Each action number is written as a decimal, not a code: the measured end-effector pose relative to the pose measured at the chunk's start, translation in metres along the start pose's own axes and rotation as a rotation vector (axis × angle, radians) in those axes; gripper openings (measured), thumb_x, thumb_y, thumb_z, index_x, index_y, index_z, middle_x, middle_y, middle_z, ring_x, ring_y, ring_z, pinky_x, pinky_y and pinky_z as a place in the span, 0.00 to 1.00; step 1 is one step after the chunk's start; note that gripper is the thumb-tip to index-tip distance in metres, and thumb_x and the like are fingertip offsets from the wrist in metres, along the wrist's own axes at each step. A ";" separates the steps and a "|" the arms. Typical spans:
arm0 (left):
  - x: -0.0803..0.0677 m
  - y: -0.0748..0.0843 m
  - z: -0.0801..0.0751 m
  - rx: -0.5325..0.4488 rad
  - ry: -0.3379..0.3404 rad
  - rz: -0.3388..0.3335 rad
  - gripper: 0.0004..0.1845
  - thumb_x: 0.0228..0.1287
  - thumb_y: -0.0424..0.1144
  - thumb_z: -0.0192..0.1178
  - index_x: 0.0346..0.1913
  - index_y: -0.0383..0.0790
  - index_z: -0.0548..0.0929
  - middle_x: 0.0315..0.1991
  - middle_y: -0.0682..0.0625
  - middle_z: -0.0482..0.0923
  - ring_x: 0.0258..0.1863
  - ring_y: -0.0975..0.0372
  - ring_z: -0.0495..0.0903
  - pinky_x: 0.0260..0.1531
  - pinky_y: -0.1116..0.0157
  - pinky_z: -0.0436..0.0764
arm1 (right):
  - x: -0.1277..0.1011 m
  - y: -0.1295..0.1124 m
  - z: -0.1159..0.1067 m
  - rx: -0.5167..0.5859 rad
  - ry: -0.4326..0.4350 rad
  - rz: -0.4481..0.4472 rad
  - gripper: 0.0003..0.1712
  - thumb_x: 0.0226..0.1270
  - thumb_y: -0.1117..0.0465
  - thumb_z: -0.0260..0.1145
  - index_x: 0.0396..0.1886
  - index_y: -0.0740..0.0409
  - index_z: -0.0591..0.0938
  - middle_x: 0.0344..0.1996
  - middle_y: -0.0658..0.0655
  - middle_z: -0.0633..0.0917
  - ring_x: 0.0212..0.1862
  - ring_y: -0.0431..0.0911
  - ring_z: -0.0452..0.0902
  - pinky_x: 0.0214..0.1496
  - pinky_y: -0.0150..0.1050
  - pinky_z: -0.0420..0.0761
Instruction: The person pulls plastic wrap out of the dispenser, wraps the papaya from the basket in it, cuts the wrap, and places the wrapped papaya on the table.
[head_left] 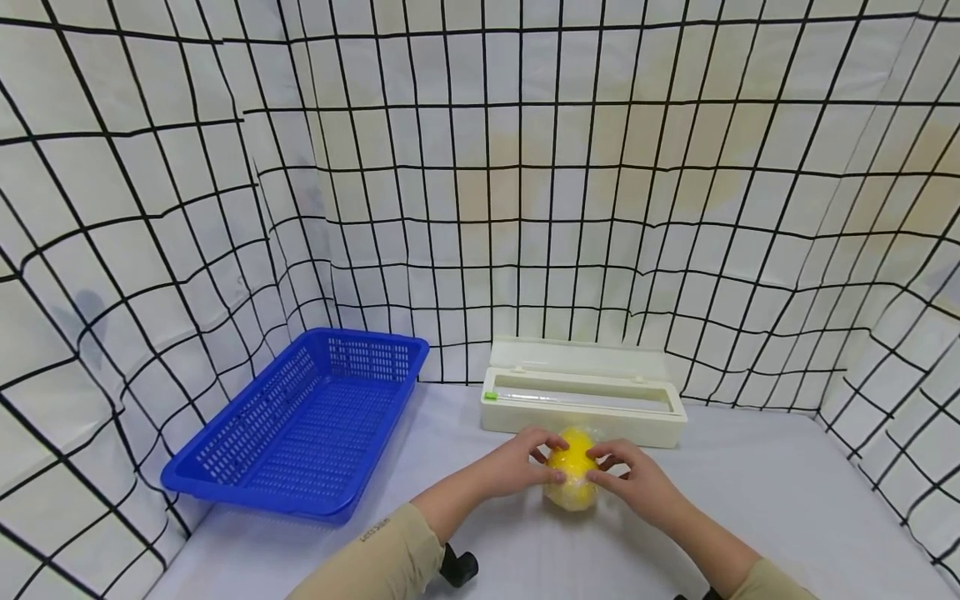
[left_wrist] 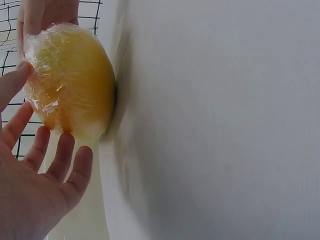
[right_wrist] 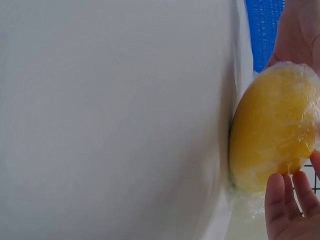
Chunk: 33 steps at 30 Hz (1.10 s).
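Observation:
A yellow, oval, fruit-like object [head_left: 576, 454] wrapped in wrinkled clear cling film stands on the white table between both hands; its exact kind is unclear. My left hand [head_left: 521, 467] holds its left side, thumb near me and fingertips farther back. From the opposite side my right hand [head_left: 637, 483] grips it the same way. In the left wrist view, bent fingers and the thumb touch the film around the yellow object [left_wrist: 75, 82]. Loose film shows at the lower end of the yellow object [right_wrist: 272, 125] in the right wrist view.
Just behind the hands sits a long white cling film dispenser [head_left: 581, 425], its lid raised and a roll [head_left: 585, 400] inside. A blue plastic basket [head_left: 360, 492] stands at the left. Black netting [head_left: 577, 167] over white sheeting encloses the table's back and sides.

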<state>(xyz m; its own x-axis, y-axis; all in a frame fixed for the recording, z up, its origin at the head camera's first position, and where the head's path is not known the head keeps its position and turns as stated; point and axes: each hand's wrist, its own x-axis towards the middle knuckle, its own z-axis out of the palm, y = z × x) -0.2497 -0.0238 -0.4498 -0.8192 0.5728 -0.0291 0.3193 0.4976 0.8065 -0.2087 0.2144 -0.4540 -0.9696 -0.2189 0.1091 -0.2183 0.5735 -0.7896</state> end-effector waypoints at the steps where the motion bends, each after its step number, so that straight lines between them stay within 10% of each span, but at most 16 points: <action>1: 0.000 0.000 0.001 -0.013 -0.006 -0.017 0.22 0.61 0.50 0.69 0.58 0.55 0.79 0.59 0.55 0.70 0.50 0.61 0.75 0.46 0.63 0.79 | 0.000 0.000 0.000 0.000 0.002 0.002 0.19 0.62 0.52 0.73 0.50 0.54 0.82 0.47 0.50 0.82 0.46 0.46 0.77 0.45 0.40 0.80; 20: -0.006 -0.001 -0.003 -0.139 -0.070 -0.070 0.25 0.64 0.45 0.63 0.64 0.57 0.74 0.67 0.53 0.66 0.61 0.55 0.73 0.56 0.51 0.77 | 0.000 -0.003 0.006 0.004 0.040 0.029 0.18 0.60 0.53 0.75 0.46 0.53 0.82 0.43 0.49 0.81 0.44 0.44 0.76 0.45 0.38 0.79; 33: -0.043 0.023 0.024 -0.097 0.091 -0.199 0.43 0.61 0.58 0.66 0.76 0.52 0.61 0.72 0.43 0.61 0.63 0.47 0.72 0.58 0.41 0.73 | 0.022 0.015 -0.023 -0.155 -0.047 -0.143 0.19 0.72 0.54 0.64 0.61 0.47 0.81 0.53 0.52 0.80 0.46 0.44 0.73 0.42 0.36 0.78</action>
<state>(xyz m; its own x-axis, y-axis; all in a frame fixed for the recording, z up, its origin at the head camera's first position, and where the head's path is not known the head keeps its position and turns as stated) -0.1955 -0.0215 -0.4435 -0.9025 0.4061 -0.1436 0.1032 0.5275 0.8433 -0.2358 0.2364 -0.4498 -0.9222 -0.3412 0.1820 -0.3709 0.6476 -0.6656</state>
